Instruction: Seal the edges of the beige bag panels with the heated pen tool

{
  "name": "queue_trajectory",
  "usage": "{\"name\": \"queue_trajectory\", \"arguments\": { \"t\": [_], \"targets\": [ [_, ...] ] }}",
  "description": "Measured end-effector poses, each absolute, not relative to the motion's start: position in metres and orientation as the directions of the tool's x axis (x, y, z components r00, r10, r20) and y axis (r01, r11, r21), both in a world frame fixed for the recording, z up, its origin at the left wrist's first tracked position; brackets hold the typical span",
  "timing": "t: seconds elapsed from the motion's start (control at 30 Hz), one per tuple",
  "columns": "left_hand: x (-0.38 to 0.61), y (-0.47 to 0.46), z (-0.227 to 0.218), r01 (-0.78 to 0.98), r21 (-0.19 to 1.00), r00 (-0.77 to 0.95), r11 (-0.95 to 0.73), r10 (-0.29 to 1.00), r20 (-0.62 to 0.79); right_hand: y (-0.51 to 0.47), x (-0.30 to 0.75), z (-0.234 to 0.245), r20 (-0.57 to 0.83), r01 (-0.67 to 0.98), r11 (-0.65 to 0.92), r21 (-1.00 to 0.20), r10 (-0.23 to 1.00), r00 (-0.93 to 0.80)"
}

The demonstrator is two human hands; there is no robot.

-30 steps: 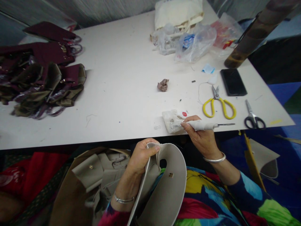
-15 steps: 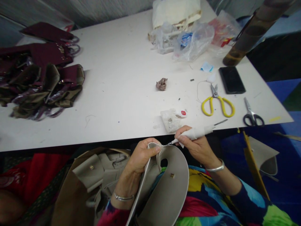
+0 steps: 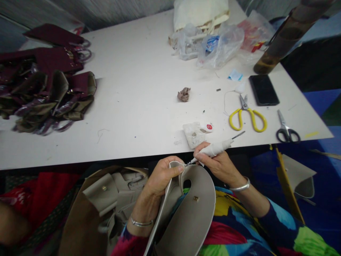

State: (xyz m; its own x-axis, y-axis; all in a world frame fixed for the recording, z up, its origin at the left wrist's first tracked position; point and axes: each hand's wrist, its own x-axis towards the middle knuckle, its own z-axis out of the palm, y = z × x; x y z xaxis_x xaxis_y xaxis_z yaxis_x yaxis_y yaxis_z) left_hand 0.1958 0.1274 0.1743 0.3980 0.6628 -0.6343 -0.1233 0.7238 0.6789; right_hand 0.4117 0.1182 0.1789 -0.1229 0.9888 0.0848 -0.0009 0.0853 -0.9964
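Observation:
My left hand (image 3: 162, 176) pinches the upper edge of a grey-beige handbag (image 3: 197, 220), which has a rounded flap and a small gold fitting. The bag lies in my lap, below the table's front edge. Wrapped in white material, a thin tool (image 3: 214, 149) is gripped by my right hand (image 3: 217, 161). One thin metal end of it sticks out at the upper right; the other end meets the bag's edge beside my left thumb. What exactly that tip is, I cannot make out. A stained white pad (image 3: 193, 135) lies on the table just beyond my right hand.
Yellow-handled scissors (image 3: 247, 115), small black scissors (image 3: 287, 133) and a phone (image 3: 264, 90) lie at the right of the table (image 3: 133, 89). Maroon bags (image 3: 58, 60) are piled at the left. A box (image 3: 77, 217) of grey bag pieces stands left of my lap. Another person's arm (image 3: 12, 224) shows lower left.
My right hand has shifted left and slightly down with the white-wrapped tool, bringing its tip closer to my left thumb. The left hand keeps its hold on the bag, almost still.

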Motion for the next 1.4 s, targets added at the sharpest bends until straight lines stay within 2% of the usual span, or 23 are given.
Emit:
{"name": "queue_trajectory", "arguments": {
  "t": [0.23, 0.33, 0.43, 0.5, 0.6, 0.7, 0.77, 0.83, 0.93, 1.07, 1.23, 1.4],
  "targets": [
    [0.200, 0.123, 0.176, -0.185, 0.682, 0.353, 0.708, 0.695, -0.626, 0.121, 0.409, 0.173, 0.099, 0.047, 0.105, -0.993, 0.988, -0.122],
    [0.198, 0.123, 0.177, -0.208, 0.698, 0.298, 0.685, 0.724, -0.622, 0.114, 0.414, 0.172, 0.236, 0.110, 0.270, -0.957, 0.939, -0.250],
    [0.196, 0.123, 0.180, -0.214, 0.712, 0.281, 0.669, 0.740, -0.611, 0.104, 0.422, 0.171, 0.373, 0.219, 0.511, -0.831, 0.805, -0.462],
    [0.196, 0.121, 0.182, -0.211, 0.723, 0.280, 0.658, 0.749, -0.600, 0.098, 0.425, 0.170, 0.432, 0.211, 0.586, -0.782, 0.754, -0.494],
    [0.196, 0.116, 0.184, -0.184, 0.755, 0.265, 0.630, 0.771, -0.579, 0.090, 0.425, 0.169, 0.438, 0.120, 0.512, -0.851, 0.816, -0.376],
    [0.194, 0.109, 0.184, -0.115, 0.815, 0.232, 0.567, 0.813, -0.533, 0.084, 0.415, 0.170, 0.318, 0.112, 0.348, -0.931, 0.923, -0.218],
    [0.193, 0.103, 0.185, -0.054, 0.860, 0.214, 0.508, 0.847, -0.487, 0.081, 0.407, 0.173, 0.288, 0.137, 0.310, -0.941, 0.944, -0.158],
    [0.194, 0.098, 0.189, 0.017, 0.893, 0.214, 0.450, 0.871, -0.442, 0.078, 0.399, 0.178, 0.267, 0.153, 0.294, -0.944, 0.948, -0.174],
    [0.196, 0.091, 0.201, 0.178, 0.918, 0.210, 0.355, 0.897, -0.388, 0.071, 0.392, 0.185, 0.162, 0.140, 0.196, -0.971, 0.961, -0.223],
    [0.197, 0.087, 0.217, 0.396, 0.895, 0.210, 0.204, 0.929, -0.305, 0.059, 0.389, 0.187, 0.059, 0.097, 0.084, -0.992, 0.969, -0.240],
    [0.196, 0.080, 0.221, 0.355, 0.925, 0.286, 0.133, 0.927, -0.243, 0.052, 0.389, 0.188, 0.035, 0.059, 0.050, -0.997, 0.972, -0.232],
    [0.199, 0.071, 0.223, 0.248, 0.951, 0.370, 0.185, 0.889, -0.270, 0.049, 0.392, 0.200, 0.037, 0.093, 0.063, -0.994, 0.964, -0.264]
  ]
}}
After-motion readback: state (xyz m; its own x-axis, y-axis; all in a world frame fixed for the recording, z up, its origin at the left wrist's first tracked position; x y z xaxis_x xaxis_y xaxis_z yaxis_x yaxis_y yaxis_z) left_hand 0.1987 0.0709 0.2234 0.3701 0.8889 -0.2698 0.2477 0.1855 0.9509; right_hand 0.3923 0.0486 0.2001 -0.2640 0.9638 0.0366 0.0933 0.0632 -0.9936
